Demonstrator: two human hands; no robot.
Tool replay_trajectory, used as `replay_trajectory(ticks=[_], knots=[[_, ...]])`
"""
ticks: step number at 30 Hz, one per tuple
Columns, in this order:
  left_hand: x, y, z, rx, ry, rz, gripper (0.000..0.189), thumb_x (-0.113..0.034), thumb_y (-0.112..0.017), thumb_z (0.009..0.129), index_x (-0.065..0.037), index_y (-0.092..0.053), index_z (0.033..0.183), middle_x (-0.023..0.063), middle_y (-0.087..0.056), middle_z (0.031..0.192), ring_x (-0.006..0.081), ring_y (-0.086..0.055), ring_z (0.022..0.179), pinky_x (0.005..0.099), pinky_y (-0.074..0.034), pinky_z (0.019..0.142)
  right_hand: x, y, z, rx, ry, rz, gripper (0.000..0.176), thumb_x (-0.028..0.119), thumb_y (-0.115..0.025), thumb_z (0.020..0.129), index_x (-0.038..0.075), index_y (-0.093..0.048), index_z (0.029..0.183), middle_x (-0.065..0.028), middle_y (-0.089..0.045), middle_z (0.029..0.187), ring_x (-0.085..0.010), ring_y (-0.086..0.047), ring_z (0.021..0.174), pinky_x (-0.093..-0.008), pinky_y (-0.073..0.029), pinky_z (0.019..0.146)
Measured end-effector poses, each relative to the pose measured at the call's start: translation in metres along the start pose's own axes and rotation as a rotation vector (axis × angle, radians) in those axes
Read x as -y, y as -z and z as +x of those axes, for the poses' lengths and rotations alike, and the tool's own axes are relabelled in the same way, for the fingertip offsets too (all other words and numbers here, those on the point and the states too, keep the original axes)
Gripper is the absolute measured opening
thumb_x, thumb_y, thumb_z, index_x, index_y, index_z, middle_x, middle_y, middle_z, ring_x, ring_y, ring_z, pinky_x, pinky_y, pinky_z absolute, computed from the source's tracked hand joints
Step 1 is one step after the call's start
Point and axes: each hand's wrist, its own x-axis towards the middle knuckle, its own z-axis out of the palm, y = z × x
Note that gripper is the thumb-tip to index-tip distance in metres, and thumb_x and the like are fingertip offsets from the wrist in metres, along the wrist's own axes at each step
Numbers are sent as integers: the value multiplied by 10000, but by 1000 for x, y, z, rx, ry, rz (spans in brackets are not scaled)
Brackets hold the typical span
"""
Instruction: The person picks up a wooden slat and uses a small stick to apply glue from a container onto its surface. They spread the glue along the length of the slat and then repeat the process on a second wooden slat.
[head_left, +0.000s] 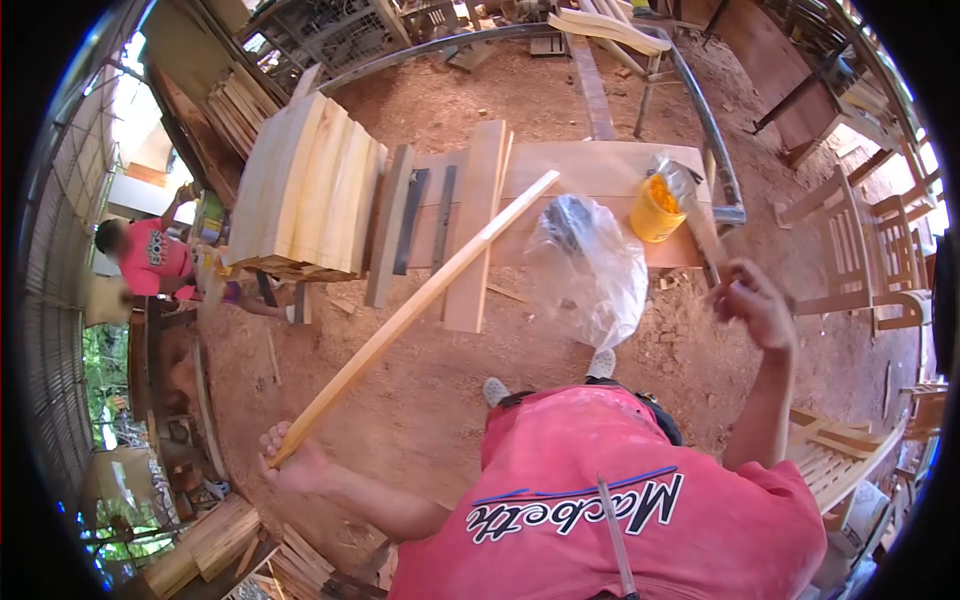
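Left hand (pixel 290 455) low, fingers around wooden slat (pixel 420 305); right hand (pixel 752 303) high, fingers around tool handle (pixel 706 238).

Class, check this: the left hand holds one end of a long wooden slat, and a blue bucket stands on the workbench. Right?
Wrong colour: the head view shows a yellow bucket on the workbench. The left hand does hold one end of the long wooden slat.

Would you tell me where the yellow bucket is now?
In the head view, the yellow bucket stands at the right end of the wooden workbench, just right of the clear plastic bag.
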Motion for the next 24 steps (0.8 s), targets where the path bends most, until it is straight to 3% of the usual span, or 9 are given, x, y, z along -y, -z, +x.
replay_trajectory(ticks=[2,4,5,9,12,15,17,21,24], knots=[[1,-15,11,48,17,23,224,-160,-462,888,-91,-395,685,38,-414,711,191,-428,695,362,-393,717,-37,-62,-2,113,-88,182,199,72,-500,872,33,-537,1063,-131,-653,915,-167,-621,704,-297,-523,628],[5,-28,23,63,36,52,240,-179,-468,893,-95,-392,682,35,-405,686,186,-426,686,358,-396,719,-70,-120,2,249,-155,332,250,25,-531,819,29,-521,1069,-151,-643,955,-195,-643,720,-305,-525,613],[6,-30,29,71,41,48,240,-179,-468,893,-95,-392,682,35,-405,686,186,-426,686,358,-396,719,-86,-146,8,285,-66,457,298,7,-535,806,30,-499,1101,-134,-633,908,-192,-629,678,-300,-507,586],[0,-34,44,5,84,142,274,-171,-431,910,-109,-380,648,17,-387,640,178,-412,650,349,-393,703,-78,-214,43,90,-77,246,334,81,-524,898,54,-499,1230,-81,-594,838,-148,-585,614,-284,-472,548],[0,-31,50,-6,99,178,283,-160,-417,909,-119,-365,633,9,-378,622,175,-403,629,342,-387,688,-101,-242,87,-138,87,-103,379,160,-493,951,130,-515,1328,-94,-593,799,-151,-581,638,-264,-458,583],[-1,-26,50,27,101,201,294,-174,-420,908,-124,-363,624,10,-375,612,172,-396,623,331,-380,676,-134,-259,124,-275,522,-400,419,179,-507,954,176,-495,1373,-153,-609,834,-189,-605,738,-305,-472,680],[1,-28,48,57,100,203,300,-180,-420,908,-127,-362,619,11,-373,608,170,-394,623,325,-377,673,-138,-270,136,-237,282,-273,398,170,-530,939,170,-533,1336,-220,-612,912,-265,-615,858,-355,-468,803],[2,-29,46,-4,73,211,309,-185,-421,906,-133,-361,607,11,-360,596,167,-386,616,319,-368,661,-135,-276,120,-273,382,-507,438,147,-573,891,186,-544,1327,-235,-632,1006,-364,-618,906,-402,-472,822],[0,-23,49,40,62,213,311,-191,-422,905,-134,-359,606,8,-353,592,165,-383,612,317,-365,661,-113,-264,93,-152,285,-564,437,120,-572,884,163,-550,1318,-234,-631,1100,-340,-639,976,-368,-472,855]])
